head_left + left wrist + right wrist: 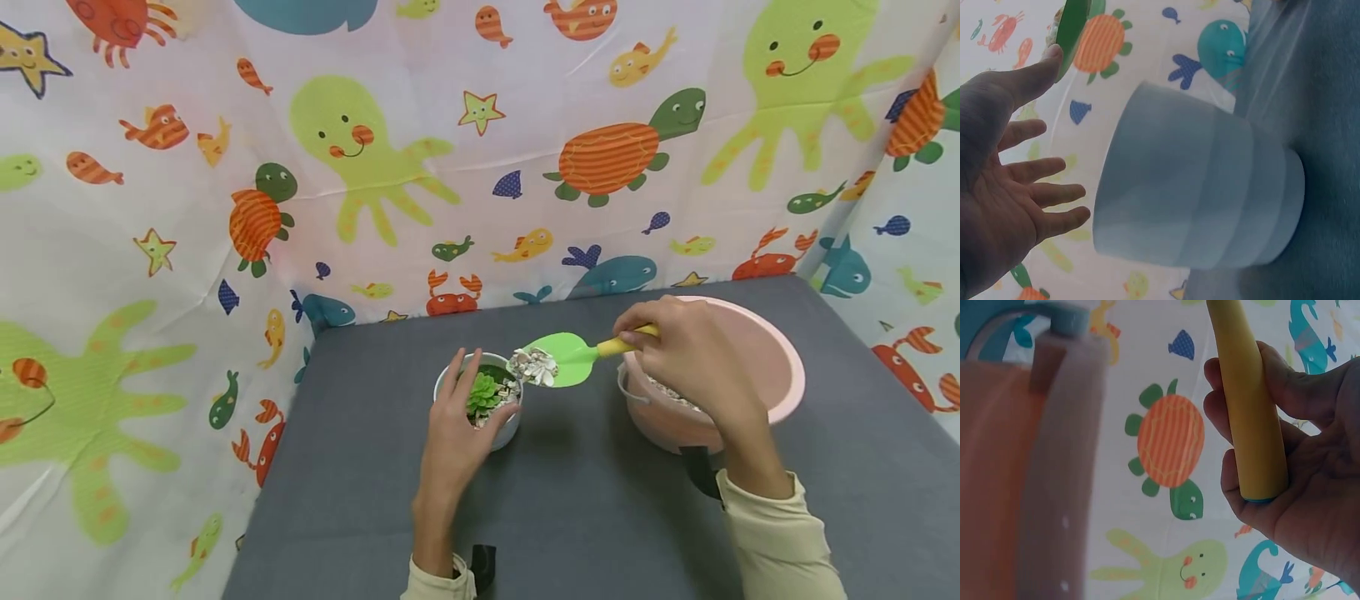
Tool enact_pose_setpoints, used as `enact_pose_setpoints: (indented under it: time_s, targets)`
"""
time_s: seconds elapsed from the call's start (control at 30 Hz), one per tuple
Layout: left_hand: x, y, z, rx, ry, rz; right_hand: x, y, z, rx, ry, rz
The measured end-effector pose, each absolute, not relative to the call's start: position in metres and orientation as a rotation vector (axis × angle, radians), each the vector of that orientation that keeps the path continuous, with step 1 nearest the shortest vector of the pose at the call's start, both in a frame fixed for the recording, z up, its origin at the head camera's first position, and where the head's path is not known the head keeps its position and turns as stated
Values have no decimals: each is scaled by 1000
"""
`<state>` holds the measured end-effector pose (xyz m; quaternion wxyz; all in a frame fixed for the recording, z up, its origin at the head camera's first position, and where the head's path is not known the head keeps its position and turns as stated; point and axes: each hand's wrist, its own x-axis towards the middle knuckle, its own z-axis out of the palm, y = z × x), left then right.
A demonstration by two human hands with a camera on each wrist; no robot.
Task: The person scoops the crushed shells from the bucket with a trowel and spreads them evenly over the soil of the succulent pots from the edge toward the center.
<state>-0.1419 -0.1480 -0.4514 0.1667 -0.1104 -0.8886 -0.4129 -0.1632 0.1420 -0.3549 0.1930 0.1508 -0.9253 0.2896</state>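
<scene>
My right hand [686,354] grips the yellow handle [1247,412] of a small toy trowel, its fingers curled round it. The trowel's green blade [576,358] carries a heap of pale pebbles or shell bits [533,367] beside the rim of a round light pot [1179,181]. Inside the pot sits a bright green succulent [483,396], with more whitish bits around it. My left hand [453,446] hovers at the near left of the pot, fingers spread and holding nothing. In the left wrist view its thumb tip overlaps the blade's edge.
A pink bucket [783,375] with a pale handle stands at the right, under my right forearm, with pale bits inside. Both stand on a grey cloth-covered table [352,500]. A curtain [465,192] printed with sea animals hangs behind and along both sides.
</scene>
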Motion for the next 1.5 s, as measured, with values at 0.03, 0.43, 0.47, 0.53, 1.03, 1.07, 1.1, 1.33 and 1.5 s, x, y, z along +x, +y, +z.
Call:
enact_pose_setpoints:
  time_s: [0.03, 0.43, 0.47, 0.53, 1.03, 1.07, 1.1, 1.33, 1.5]
  targets:
    - [-142, -150, -452, -309, -2525, -1184, -164, 140, -356, 424, -2607, 815]
    - [-140, -181, -464, -204, -2512, -1220, -175, 113, -364, 457, -2624, 907]
    - [-140, -183, -465, -190, -2519, -1230, -176, 110, -364, 463, -2626, 913]
    - [-141, -189, -467, -159, -2547, -1249, -179, 104, -365, 474, -2634, 914]
    - [-162, -219, -494, -146, -2547, -1695, -195, 54, -387, 653, -2638, 660]
    - [-165, -221, -496, -162, -2538, -1754, -194, 51, -387, 659, -2631, 635]
    - [-168, -222, -498, -188, -2526, -1818, -194, 49, -388, 665, -2621, 612]
    - [-184, -236, -508, -399, -2464, -2116, -182, 25, -386, 729, -2522, 328]
    - [-186, -234, -507, -404, -2511, -2131, -173, 7, -380, 752, -2440, 123]
